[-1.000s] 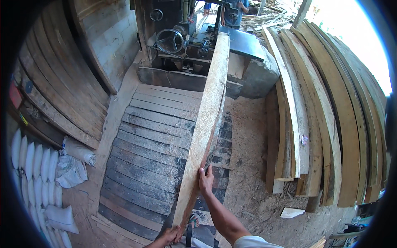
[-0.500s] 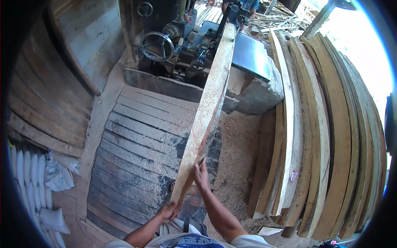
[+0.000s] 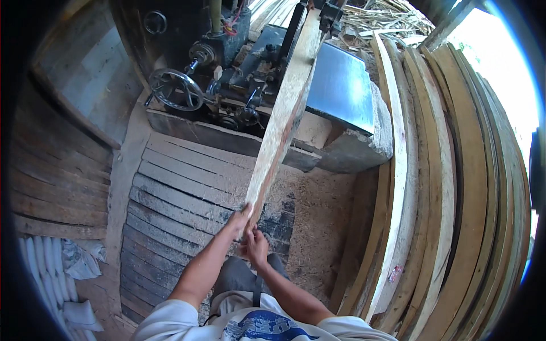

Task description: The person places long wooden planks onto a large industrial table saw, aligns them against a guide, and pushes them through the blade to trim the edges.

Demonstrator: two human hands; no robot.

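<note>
A long, rough-sawn wooden plank slants away from me, its far end on the sawing machine beside a dark upright post. My left hand grips the plank's left side close to its near end. Just below it, my right hand is closed at the near end's underside, and its fingertips are partly hidden. The machine's shiny metal table lies to the right of the plank.
A metal handwheel juts out on the machine's left. Long boards lean in a row at the right. Sawdust covers the slatted floor. White sacks are stacked at the lower left, and scrap wood is piled behind.
I have moved nearer the machine, and the plank has slid farther forward. My right hand has shifted from the plank's right side to its near end; my left hand has moved forward along the left side.
</note>
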